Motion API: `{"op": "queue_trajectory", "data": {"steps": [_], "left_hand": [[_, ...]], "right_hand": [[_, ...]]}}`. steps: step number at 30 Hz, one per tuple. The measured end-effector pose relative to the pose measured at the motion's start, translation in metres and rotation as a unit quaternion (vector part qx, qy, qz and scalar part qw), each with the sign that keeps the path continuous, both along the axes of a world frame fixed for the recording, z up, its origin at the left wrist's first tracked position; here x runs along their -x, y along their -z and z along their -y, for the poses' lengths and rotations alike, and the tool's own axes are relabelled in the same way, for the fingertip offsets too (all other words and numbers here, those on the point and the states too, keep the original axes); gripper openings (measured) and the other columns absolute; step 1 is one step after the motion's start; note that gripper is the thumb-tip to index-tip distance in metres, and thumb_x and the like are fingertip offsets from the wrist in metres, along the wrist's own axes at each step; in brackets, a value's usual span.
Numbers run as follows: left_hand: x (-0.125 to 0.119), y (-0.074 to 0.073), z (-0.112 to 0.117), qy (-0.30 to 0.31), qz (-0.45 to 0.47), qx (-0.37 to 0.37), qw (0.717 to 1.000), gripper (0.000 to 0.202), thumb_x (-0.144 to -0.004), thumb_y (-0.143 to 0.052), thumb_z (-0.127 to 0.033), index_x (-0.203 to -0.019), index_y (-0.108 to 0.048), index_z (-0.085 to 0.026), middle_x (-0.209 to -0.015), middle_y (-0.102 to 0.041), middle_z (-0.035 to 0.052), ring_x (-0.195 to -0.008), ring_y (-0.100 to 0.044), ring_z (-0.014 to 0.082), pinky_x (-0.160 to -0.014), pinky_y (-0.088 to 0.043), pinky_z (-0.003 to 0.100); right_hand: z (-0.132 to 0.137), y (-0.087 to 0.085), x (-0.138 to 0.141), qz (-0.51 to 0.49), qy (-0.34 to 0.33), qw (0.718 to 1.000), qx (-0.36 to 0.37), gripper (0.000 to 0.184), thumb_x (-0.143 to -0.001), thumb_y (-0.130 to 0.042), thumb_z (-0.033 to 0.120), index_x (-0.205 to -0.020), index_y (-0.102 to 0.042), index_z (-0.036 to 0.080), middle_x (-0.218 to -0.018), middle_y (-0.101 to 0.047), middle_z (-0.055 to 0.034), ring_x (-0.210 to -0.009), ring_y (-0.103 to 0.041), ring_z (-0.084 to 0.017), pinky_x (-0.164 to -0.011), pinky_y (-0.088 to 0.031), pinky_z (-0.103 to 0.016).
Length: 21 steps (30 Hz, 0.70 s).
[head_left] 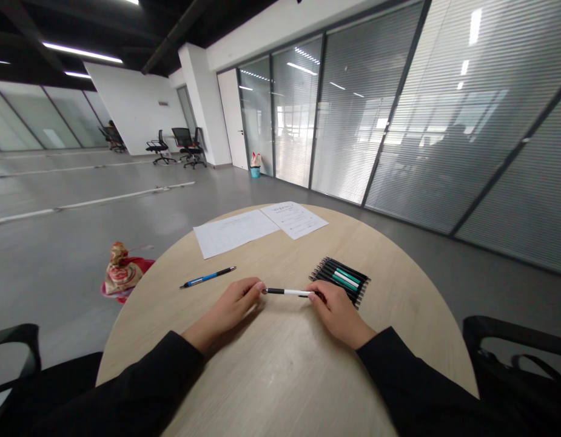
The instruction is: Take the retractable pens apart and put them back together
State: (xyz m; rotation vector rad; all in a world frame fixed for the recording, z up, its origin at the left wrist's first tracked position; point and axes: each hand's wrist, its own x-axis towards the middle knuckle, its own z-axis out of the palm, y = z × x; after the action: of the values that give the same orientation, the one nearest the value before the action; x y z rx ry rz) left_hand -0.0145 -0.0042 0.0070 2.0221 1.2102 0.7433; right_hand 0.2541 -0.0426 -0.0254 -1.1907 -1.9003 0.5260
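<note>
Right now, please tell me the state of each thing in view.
White-and-black pen: held near both ends
Left hand: gripping one end
Right hand: gripping the other
Blue pen: lying alone
Pen row: lying side by side
Papers: lying flat
Ceiling lights: lit
Blinds: lowered
Door: looks closed

Wood-grain table (271, 376) (smooth), plastic pen (295, 292), paper sheets (235, 233)

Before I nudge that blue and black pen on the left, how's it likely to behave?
The blue and black pen may well roll, since its slim barrel lies loose on the smooth-looking table. It's probably light, being so thin. It should feel stiff, as its barrel looks straight.
</note>
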Motion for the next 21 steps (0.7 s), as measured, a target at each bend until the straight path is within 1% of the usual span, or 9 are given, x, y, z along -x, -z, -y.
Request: {"op": "queue_trajectory", "data": {"steps": [4, 6, 9, 12, 17, 21], "left_hand": [[-0.002, 0.002, 0.004, 0.005, -0.001, 0.053, 0.999, 0.05, -0.098, -0.043, -0.053, -0.066, -0.06, -0.018, -0.06, -0.053, 0.0006, -0.058, -0.046, 0.0163, -0.059, -0.034, 0.029], [-0.002, 0.004, 0.004, 0.01, 0.013, 0.072, 0.997, 0.05, -0.097, -0.045, -0.054, -0.063, -0.057, -0.019, -0.056, -0.048, -0.001, -0.054, -0.041, 0.0147, -0.055, -0.031, 0.028], [-0.002, 0.005, 0.002, 0.015, 0.038, 0.083, 0.996, 0.047, -0.095, -0.049, -0.054, -0.064, -0.057, -0.019, -0.055, -0.046, -0.0021, -0.053, -0.038, 0.0137, -0.053, -0.028, 0.027], [0.0, 0.005, 0.0, 0.026, 0.049, 0.08, 0.995, 0.041, -0.094, -0.054, -0.051, -0.07, -0.058, -0.018, -0.059, -0.047, -0.0029, -0.056, -0.04, 0.0135, -0.054, -0.03, 0.026], [0.003, 0.009, -0.004, 0.05, 0.072, 0.053, 0.995, 0.029, -0.09, -0.062, -0.045, -0.087, -0.061, -0.017, -0.074, -0.056, -0.0003, -0.068, -0.048, 0.0149, -0.063, -0.036, 0.027], [0.002, 0.008, -0.003, 0.047, 0.064, 0.044, 0.996, 0.028, -0.089, -0.064, -0.044, -0.094, -0.063, -0.016, -0.079, -0.058, 0.0012, -0.073, -0.049, 0.0164, -0.066, -0.038, 0.028]], "right_hand": [[0.002, -0.003, 0.001, 0.016, -0.003, 1.0, -0.018, 0.015, -0.098, -0.052, 0.018, -0.095, -0.066, 0.018, -0.091, -0.069, -0.0058, -0.083, -0.062, -0.02, -0.076, -0.045, -0.031], [0.001, -0.002, 0.001, 0.018, -0.004, 1.0, -0.019, 0.014, -0.097, -0.052, 0.016, -0.095, -0.066, 0.018, -0.091, -0.069, -0.0056, -0.083, -0.062, -0.02, -0.076, -0.045, -0.031], [0.0, -0.001, 0.001, 0.019, -0.004, 1.0, -0.018, 0.014, -0.097, -0.053, 0.015, -0.096, -0.067, 0.018, -0.091, -0.069, -0.0054, -0.084, -0.062, -0.02, -0.076, -0.045, -0.031], [0.0, -0.001, 0.0, 0.018, -0.002, 1.0, -0.013, 0.014, -0.097, -0.053, 0.016, -0.096, -0.067, 0.018, -0.091, -0.07, -0.0058, -0.084, -0.063, -0.02, -0.076, -0.045, -0.031], [0.0, 0.0, 0.0, 0.015, -0.004, 1.0, -0.012, 0.014, -0.097, -0.054, 0.016, -0.096, -0.067, 0.018, -0.092, -0.07, -0.006, -0.084, -0.063, -0.021, -0.076, -0.045, -0.031], [-0.001, 0.0, 0.0, 0.011, -0.007, 1.0, -0.014, 0.014, -0.097, -0.054, 0.016, -0.096, -0.067, 0.018, -0.092, -0.07, -0.0059, -0.085, -0.063, -0.021, -0.076, -0.045, -0.031]]}}
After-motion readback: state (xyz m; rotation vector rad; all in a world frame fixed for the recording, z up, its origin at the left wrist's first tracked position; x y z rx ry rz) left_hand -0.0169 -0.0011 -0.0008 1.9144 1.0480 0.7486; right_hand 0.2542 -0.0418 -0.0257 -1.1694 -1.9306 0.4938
